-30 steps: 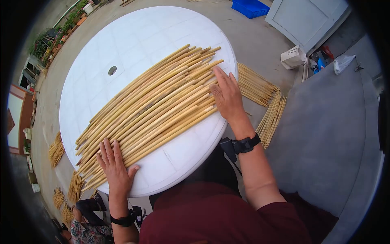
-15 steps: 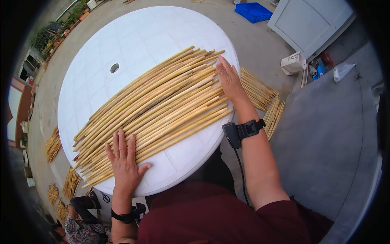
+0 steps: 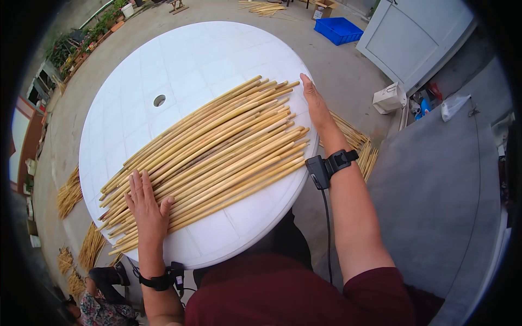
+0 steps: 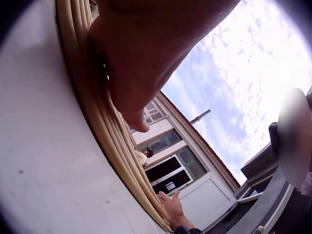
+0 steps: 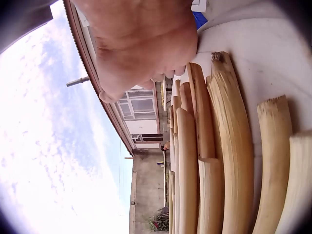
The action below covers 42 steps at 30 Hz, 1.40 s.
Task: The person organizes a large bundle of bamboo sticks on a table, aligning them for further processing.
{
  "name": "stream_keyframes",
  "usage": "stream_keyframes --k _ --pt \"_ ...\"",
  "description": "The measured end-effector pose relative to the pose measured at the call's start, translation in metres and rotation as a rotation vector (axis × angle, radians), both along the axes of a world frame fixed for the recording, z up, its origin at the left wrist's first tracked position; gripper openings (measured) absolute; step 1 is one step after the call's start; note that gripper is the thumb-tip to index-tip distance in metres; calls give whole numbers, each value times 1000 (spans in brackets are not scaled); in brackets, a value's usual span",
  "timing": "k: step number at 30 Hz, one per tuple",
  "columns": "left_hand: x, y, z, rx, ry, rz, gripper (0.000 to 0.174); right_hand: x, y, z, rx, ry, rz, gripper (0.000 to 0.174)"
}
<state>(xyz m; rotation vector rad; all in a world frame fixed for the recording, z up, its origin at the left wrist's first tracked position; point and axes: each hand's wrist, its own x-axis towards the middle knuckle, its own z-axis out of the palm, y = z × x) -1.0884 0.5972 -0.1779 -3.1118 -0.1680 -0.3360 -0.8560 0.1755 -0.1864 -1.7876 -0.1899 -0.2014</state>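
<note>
A single layer of long, straw-coloured sticks [image 3: 217,148] lies side by side across a round white table [image 3: 212,51]. My left hand [image 3: 148,214] rests on the sticks near their left ends, fingers extended and thumb spread. Beside the right ends is my right hand [image 3: 316,106], at the table's edge, its fingers straight and its palm side toward the sticks. In the right wrist view, cut stick ends [image 5: 275,122] stand at uneven lengths just below that hand. The left wrist view shows the sticks [image 4: 114,151] edge-on beneath my left hand [image 4: 146,58].
More stick bundles lie on the ground right of the table [image 3: 368,157] and at its left [image 3: 70,191]. A hole [image 3: 159,100] pierces the tabletop. Beyond are a blue crate [image 3: 338,31] and a white paper bag [image 3: 389,99]. Another person [image 3: 103,309] is at lower left.
My right hand has moved off the stick ends, outward to the table's edge. My left hand shifted right along the sticks, then back left. The right ends have become more uneven.
</note>
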Motion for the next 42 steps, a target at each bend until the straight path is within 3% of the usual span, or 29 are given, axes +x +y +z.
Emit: stream_keyframes --k 3,6,9,12,13,17,22,26,30,34,39,42 --pt "3 -4 3 39 84 3 92 13 13 3 -254 49 5 86" --pt "6 -5 3 46 82 -26 91 13 15 1 -285 40 77 82" --pt "6 -7 5 49 77 -45 90 6 5 -1 8 -17 153 79" --pt "7 -6 6 53 76 -45 88 7 8 -1 27 -153 -81 76" --pt "8 -6 6 50 78 -43 87 14 8 -3 -41 -123 -96 74" --pt "11 -8 10 45 103 -19 83 25 26 -6 -763 1 -139 73" --pt "13 -6 12 30 95 -40 82 20 19 6 -313 82 135 76" --pt "9 -10 11 -39 -52 -135 85 7 10 16 16 45 113 79" --pt "-20 -55 37 -144 -113 -424 75 -3 -3 4 161 26 148 82" --pt "-48 -74 20 25 12 -409 70 -48 1 4 118 -66 12 75" --pt "-66 -77 9 -112 -72 -350 52 -127 8 -29 -72 -203 -72 72" --pt "-69 -87 6 -160 -68 -338 56 -166 23 -40 -182 -204 -76 74"
